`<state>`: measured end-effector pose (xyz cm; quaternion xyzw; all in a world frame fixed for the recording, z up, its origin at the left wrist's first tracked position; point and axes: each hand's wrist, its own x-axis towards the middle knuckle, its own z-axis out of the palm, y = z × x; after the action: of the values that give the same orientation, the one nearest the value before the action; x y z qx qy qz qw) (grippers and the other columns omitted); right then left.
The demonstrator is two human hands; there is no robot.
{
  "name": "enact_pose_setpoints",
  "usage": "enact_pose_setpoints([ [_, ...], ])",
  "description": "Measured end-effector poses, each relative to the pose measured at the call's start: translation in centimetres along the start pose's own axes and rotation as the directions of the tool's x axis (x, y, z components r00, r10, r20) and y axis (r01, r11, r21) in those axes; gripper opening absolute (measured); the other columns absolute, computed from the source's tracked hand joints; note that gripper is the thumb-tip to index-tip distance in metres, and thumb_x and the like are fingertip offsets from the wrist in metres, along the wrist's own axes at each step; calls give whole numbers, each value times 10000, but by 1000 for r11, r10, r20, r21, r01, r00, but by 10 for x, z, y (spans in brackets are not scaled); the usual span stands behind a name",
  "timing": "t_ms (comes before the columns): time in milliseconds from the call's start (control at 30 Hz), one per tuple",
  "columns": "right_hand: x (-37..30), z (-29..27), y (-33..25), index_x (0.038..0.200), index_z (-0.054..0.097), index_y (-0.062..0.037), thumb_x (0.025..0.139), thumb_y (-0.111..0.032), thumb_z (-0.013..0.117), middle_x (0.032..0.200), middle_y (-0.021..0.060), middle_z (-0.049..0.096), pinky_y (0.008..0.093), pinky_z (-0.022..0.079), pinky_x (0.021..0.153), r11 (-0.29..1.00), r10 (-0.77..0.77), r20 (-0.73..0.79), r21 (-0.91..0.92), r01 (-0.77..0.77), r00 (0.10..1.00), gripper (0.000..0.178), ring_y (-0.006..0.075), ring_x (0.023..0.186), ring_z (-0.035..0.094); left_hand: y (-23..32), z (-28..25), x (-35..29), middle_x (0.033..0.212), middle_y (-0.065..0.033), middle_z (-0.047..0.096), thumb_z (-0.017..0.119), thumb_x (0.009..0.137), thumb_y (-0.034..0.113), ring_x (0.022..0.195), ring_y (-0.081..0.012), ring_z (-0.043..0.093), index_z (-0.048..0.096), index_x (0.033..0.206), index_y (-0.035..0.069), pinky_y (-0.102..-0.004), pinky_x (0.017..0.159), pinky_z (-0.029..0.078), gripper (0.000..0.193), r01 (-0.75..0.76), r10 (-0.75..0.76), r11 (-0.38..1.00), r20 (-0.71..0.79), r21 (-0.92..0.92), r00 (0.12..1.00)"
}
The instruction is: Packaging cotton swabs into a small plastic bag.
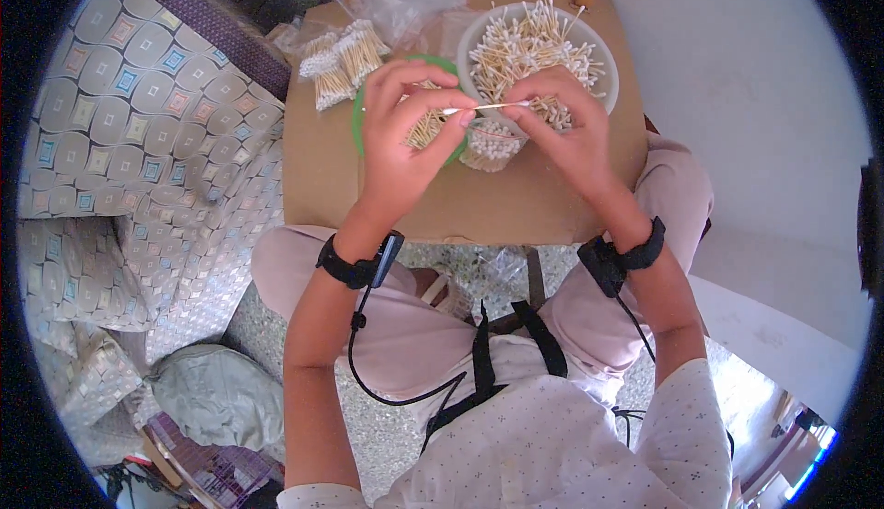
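Observation:
Between my two hands a single cotton swab is stretched level, white at its tips with a thin wooden stick. My left hand pinches one end between thumb and forefinger; my right hand pinches the other. Just below the swab stands a small clear cup packed with upright swabs. A green-rimmed bowl holding more swabs is partly hidden behind my left hand. Behind my right hand is a white bowl heaped with loose swabs.
Bundled swabs in clear plastic lie at the back left, beside a crumpled plastic bag. Everything rests on a cardboard-covered seat. A patterned sofa stands at left, a pale wall at right.

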<state>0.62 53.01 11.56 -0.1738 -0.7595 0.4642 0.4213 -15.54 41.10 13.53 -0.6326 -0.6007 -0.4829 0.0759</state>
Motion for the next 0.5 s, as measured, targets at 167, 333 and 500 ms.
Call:
enact_pose_setpoints([
  [167,8,-9,4,898,714,-141,745,-244,766,927,-24,681,382,353,951,881,-277,204,-337,333,939,192,203,1005,577,-8,4,-8,1028,-67,621,675,846,49,1032,-158,542,677,943,29,-286,886,429,99,322,-305,676,146,-663,941],
  [333,15,-28,13,878,720,-187,752,-333,742,1092,-32,648,417,298,1014,856,-185,338,-407,321,923,193,221,1147,509,-6,5,-8,988,-54,671,654,875,74,904,-114,593,671,979,12,-245,830,446,122,509,-475,666,216,-545,853],
  [500,15,-36,17,862,725,-216,752,-363,734,1155,-27,626,430,277,1036,829,-196,439,-403,387,877,184,238,1182,488,-9,6,-7,948,-39,691,664,870,99,829,-97,614,669,997,21,-238,765,469,149,482,-420,830,252,-282,872],
])
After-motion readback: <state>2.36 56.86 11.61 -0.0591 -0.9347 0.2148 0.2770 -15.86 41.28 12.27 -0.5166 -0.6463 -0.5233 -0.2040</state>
